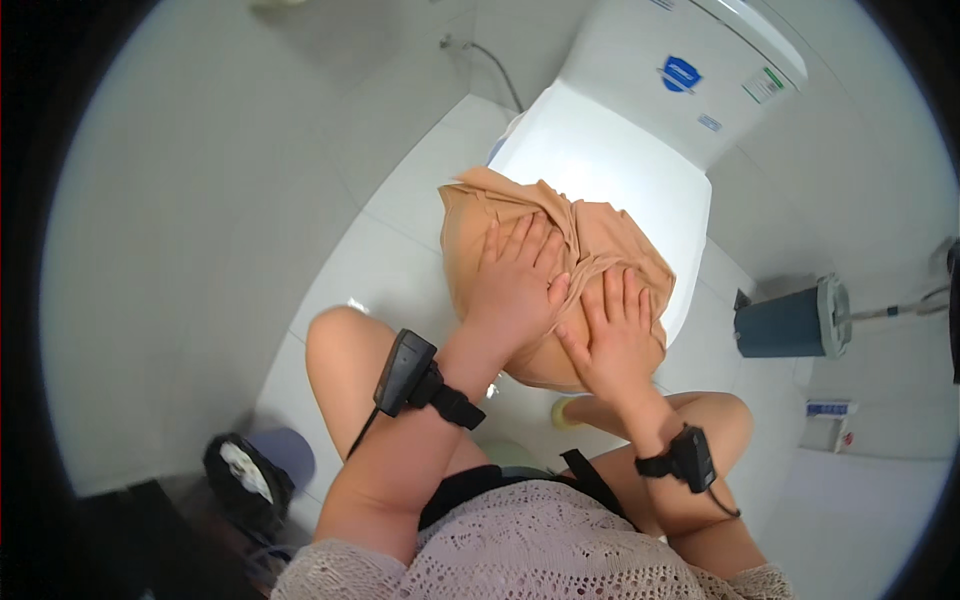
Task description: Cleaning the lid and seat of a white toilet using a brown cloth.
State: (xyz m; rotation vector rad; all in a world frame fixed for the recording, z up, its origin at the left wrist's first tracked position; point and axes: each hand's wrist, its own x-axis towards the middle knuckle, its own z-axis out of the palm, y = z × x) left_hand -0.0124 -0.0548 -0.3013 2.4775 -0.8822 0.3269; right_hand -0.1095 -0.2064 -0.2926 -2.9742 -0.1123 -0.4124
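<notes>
A tan cloth (600,235) lies draped over the front of a white toilet lid (600,160). My left hand (515,285) is flat on the cloth with fingers spread, near its left side. My right hand (618,340) presses flat on the cloth's lower right part, thumb pointing toward the left hand. Both palms rest on top of the fabric without closing around it. Each wrist carries a black strapped device with a cable.
The white toilet tank (690,70) stands behind the lid, with a hose on the wall to its left. A dark blue bin (790,322) lies right of the toilet. A black bag with white contents (245,475) sits at lower left on the white tiled floor.
</notes>
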